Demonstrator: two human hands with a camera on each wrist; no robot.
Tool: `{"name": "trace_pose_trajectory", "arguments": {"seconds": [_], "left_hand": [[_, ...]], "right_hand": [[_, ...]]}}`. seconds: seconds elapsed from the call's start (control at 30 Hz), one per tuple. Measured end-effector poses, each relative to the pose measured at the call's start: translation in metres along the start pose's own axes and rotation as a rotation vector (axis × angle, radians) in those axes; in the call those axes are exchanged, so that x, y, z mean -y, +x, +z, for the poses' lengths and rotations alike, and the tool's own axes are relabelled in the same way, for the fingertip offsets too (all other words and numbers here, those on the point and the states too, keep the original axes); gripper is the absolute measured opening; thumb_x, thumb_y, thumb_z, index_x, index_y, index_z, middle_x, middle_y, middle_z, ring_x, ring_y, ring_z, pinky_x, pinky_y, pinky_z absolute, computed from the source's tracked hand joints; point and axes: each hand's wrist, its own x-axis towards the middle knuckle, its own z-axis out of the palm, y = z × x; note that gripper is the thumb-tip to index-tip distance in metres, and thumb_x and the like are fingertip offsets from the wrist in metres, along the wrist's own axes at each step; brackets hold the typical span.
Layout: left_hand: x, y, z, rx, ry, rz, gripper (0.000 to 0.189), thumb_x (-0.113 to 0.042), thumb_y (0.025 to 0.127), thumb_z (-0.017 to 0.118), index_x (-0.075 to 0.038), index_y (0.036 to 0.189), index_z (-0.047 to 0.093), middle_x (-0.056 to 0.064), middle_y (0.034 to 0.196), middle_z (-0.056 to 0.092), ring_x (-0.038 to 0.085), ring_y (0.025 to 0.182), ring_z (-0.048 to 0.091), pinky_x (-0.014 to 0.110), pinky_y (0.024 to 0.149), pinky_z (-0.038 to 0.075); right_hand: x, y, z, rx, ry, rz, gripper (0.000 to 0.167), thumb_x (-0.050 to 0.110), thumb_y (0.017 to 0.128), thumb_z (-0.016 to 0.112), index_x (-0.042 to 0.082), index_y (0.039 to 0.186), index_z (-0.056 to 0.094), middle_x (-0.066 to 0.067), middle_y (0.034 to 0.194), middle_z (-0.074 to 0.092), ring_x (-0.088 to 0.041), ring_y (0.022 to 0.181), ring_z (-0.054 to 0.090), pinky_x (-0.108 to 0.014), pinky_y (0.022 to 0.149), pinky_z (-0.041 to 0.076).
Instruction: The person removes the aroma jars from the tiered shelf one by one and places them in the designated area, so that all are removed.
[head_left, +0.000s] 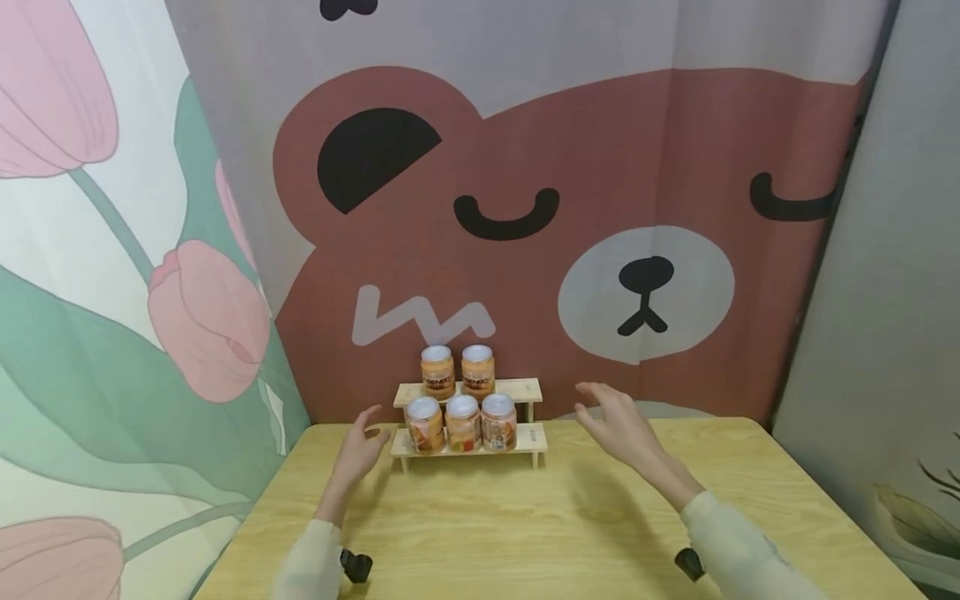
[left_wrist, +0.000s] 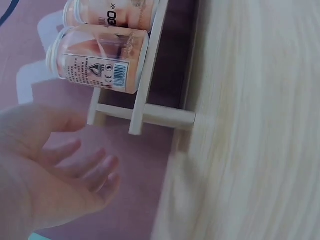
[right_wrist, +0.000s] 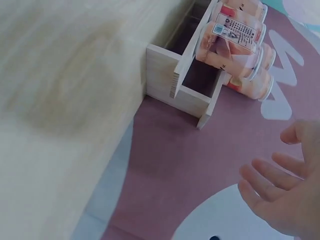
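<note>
Several orange jars with white lids stand on a two-step wooden rack at the table's far edge. Two jars, among them a back-row jar (head_left: 438,373), are on the upper shelf (head_left: 517,389); three, including a front-row jar (head_left: 462,425), fill the lower shelf (head_left: 468,450). Just left of the rack hovers my left hand (head_left: 362,450), its fingers loosely bent and holding nothing. My right hand (head_left: 621,423) hangs in the air to the right of the rack, fingers relaxed, palm turned towards it. The left wrist view shows a barcode on a jar (left_wrist: 100,60) at the shelf's end.
The rack stands on a light wooden table (head_left: 525,525). Close behind it hangs a curtain (head_left: 600,167) printed with a sleeping bear. A tulip-print curtain (head_left: 45,250) borders the left side, and a grey wall panel (head_left: 885,292) the right.
</note>
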Motion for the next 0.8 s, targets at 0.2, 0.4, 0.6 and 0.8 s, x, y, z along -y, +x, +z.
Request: {"name": "trace_pose_trajectory", "arguments": {"seconds": [0.2, 0.4, 0.6, 0.8], "left_hand": [[0.01, 0.007, 0.008, -0.031, -0.255, -0.158, 0.058, -0.008, 0.103, 0.054, -0.004, 0.157, 0.033, 0.027, 0.152, 0.041, 0.041, 0.132, 0.045, 0.056, 0.102, 0.041], [0.026, 0.013, 0.015, 0.019, -0.573, -0.227, 0.06, -0.003, 0.105, 0.043, -0.006, 0.162, 0.022, 0.025, 0.158, 0.032, 0.04, 0.133, 0.04, 0.039, 0.091, 0.046], [0.035, 0.014, 0.023, 0.088, -0.747, -0.245, 0.065, 0.002, 0.104, 0.038, -0.012, 0.164, 0.017, 0.021, 0.165, 0.019, 0.014, 0.091, 0.049, 0.023, 0.064, 0.033], [0.044, 0.016, 0.035, 0.075, -0.774, -0.272, 0.078, 0.013, 0.092, 0.04, -0.01, 0.164, 0.018, 0.027, 0.165, 0.008, 0.027, 0.13, 0.037, 0.023, 0.075, 0.031]], "right_hand": [[0.008, 0.024, 0.0, 0.034, -0.012, -0.042, 0.035, 0.016, 0.097, 0.066, 0.003, 0.13, 0.066, -0.013, 0.125, 0.068, -0.033, 0.11, 0.065, -0.05, 0.084, 0.054], [0.015, 0.044, 0.003, 0.072, 0.002, -0.091, 0.031, 0.011, 0.096, 0.068, 0.002, 0.125, 0.068, -0.014, 0.121, 0.069, -0.03, 0.105, 0.067, -0.046, 0.081, 0.056], [0.022, 0.065, 0.01, 0.137, 0.09, -0.097, 0.025, 0.005, 0.094, 0.068, -0.001, 0.119, 0.069, -0.018, 0.114, 0.071, -0.027, 0.097, 0.07, -0.041, 0.077, 0.057], [0.025, 0.084, 0.019, 0.18, 0.118, -0.117, 0.021, 0.005, 0.094, 0.07, -0.001, 0.114, 0.069, -0.015, 0.107, 0.072, -0.026, 0.092, 0.071, -0.037, 0.076, 0.057]]}}
